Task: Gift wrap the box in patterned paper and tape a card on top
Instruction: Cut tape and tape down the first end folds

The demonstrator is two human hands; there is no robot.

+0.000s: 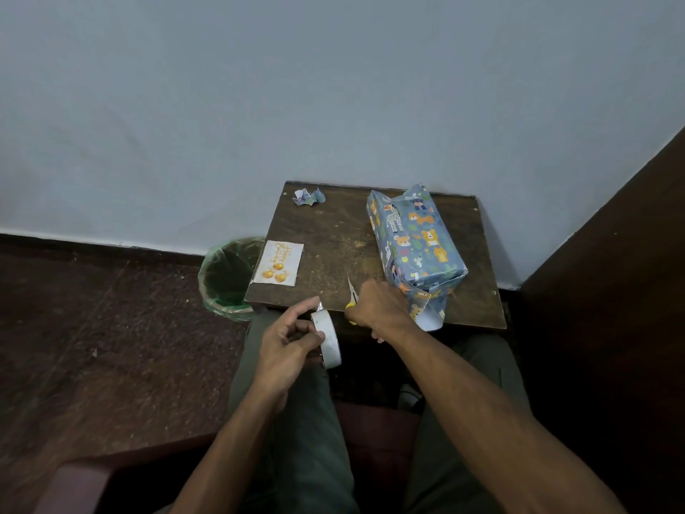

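Green-lined bin (pixel 228 278) beside table (pixel 333 231); paper scraps (pixel 308 197) far corner.

Bare forearms, olive-green trousers (pixel 296 421)

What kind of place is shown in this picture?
Probably a corner of a home room: a small worn wooden table against a plain painted wall, a lined waste bin beside it on a dark floor.

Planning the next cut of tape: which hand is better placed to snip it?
Right. The right hand grips the scissors beside the tape roll, which the left hand holds.
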